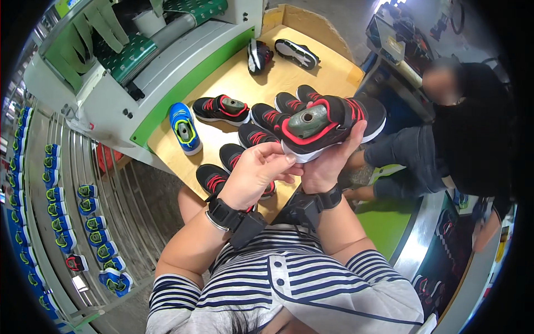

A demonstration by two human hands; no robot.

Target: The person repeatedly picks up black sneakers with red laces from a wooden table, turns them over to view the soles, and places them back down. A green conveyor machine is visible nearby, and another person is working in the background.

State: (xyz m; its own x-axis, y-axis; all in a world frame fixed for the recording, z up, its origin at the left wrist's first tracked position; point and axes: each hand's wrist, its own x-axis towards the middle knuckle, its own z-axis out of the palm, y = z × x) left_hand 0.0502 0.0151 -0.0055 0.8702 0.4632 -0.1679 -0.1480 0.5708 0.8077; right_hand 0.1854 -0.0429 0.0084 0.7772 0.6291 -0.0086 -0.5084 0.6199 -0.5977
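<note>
A black sneaker [339, 134] with red laces, red collar lining and a white sole is held up above the table, with a grey-green shoe last [312, 121] inside it. My right hand [329, 167] supports it from below, the thumb up along its side. At the heel, my left hand [257, 171] has thumb and fingers pinched together against the sole edge; whether something small is between them is hidden. Beneath and left of it, several matching black sneakers [255, 135] stand in rows on the wooden tabletop [221, 80].
A blue sneaker [184, 129] stands at the table's left edge. Two shoes lie tipped near the back, one a dark sneaker [297, 53] with its sole showing. Left is a rack [130, 203] of blue shoes, behind it a conveyor machine [105, 92]. Another person [473, 122] is at the right.
</note>
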